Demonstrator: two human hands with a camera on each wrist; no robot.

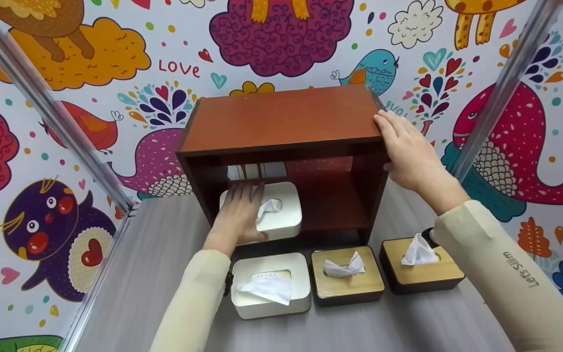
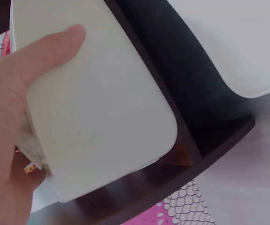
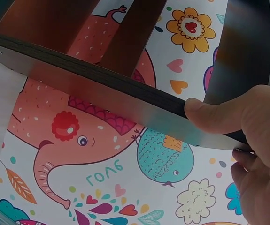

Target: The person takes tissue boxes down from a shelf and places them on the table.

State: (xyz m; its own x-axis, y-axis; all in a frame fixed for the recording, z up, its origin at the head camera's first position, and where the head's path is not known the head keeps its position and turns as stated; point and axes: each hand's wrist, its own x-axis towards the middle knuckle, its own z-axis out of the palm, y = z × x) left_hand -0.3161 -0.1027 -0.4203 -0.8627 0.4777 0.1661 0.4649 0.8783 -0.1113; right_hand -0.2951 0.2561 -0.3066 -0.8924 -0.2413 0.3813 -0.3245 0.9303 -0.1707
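My left hand [image 1: 236, 210] holds a white tissue box [image 1: 286, 215] at the left inside of a brown wooden shelf unit [image 1: 281, 117]. Its fingers lie over the box's top, while the thumb presses the front face, as the left wrist view shows. A tissue sticks out of the top opening. With my right hand [image 1: 411, 149] I grip the unit's upper right corner. The right wrist view has that thumb on the front edge of the side panel [image 3: 102, 79], the other fingers round the panel. Part of the white box is hidden behind my left hand.
In front of the shelf stand a second white tissue box [image 1: 242, 308] and two dark boxes with wooden lids, one in the middle [image 1: 330, 288] and one at the right [image 1: 399, 274]. A patterned wall [image 1: 174, 29] is behind, with metal rails [image 1: 66, 117] at the sides.
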